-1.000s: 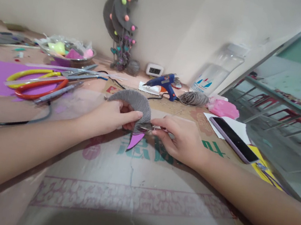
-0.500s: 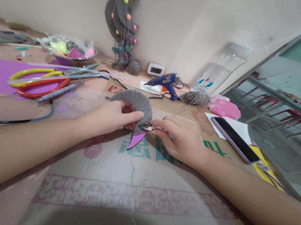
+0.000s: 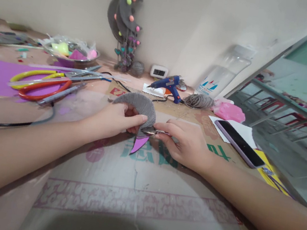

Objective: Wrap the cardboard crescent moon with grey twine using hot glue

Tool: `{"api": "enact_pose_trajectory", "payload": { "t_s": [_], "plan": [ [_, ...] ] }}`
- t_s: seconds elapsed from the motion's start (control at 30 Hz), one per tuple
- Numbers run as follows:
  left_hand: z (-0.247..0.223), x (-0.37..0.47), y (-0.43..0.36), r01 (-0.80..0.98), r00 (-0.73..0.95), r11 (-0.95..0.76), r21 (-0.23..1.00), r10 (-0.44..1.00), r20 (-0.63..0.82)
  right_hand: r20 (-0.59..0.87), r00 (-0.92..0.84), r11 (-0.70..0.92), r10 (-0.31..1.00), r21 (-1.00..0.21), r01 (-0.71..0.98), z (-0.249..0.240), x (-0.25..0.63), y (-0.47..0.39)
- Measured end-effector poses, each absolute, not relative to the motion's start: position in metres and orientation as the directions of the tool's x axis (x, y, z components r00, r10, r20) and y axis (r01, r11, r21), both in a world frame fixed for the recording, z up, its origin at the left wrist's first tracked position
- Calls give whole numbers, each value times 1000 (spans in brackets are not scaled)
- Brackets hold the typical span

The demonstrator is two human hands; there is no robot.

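Observation:
A crescent moon shape (image 3: pixel 139 102) wrapped in grey yarn is held above the cardboard (image 3: pixel 93 199). My left hand (image 3: pixel 118 119) grips it, thumb in front and fingers behind. Its lower tip, a purple piece (image 3: pixel 139 144), is bare of yarn. My right hand (image 3: pixel 184 141) pinches a small shiny metal tool (image 3: pixel 149 130) between thumb and forefinger. The tool lies against the crescent's lower end, just above the purple tip; its exact kind is hard to make out.
Behind the hands lie a blue glue gun (image 3: pixel 168 84), a yarn bundle (image 3: pixel 199 100) and a white clock (image 3: pixel 159 71). Scissors (image 3: pixel 44 86) and a bowl (image 3: pixel 68 60) are at left. A phone (image 3: pixel 239 143) and a water bottle (image 3: pixel 226 72) are at right.
The metal tool has turned slightly, showing more of its flat face against the crescent's lower end. Both hands keep nearly the same place.

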State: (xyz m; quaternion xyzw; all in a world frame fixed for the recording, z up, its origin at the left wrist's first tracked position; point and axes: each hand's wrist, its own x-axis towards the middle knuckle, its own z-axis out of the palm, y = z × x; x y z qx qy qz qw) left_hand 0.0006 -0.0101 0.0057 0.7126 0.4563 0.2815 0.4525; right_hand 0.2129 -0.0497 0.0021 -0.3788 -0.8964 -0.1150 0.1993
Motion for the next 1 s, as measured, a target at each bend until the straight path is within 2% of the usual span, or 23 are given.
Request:
{"api": "enact_pose_trajectory", "payload": {
  "t_s": [0.87,0.93,1.0],
  "plan": [
    [6,0,-10,414,426,-150,898,904,-45,437,-654,690,618,99,717,2,210,-50],
    [7,0,-10,408,424,-142,902,904,-50,447,-643,695,622,64,716,3,210,-51],
    [6,0,-10,397,406,-126,909,913,-51,473,-590,682,654,-31,731,5,210,-52]
  ]
}}
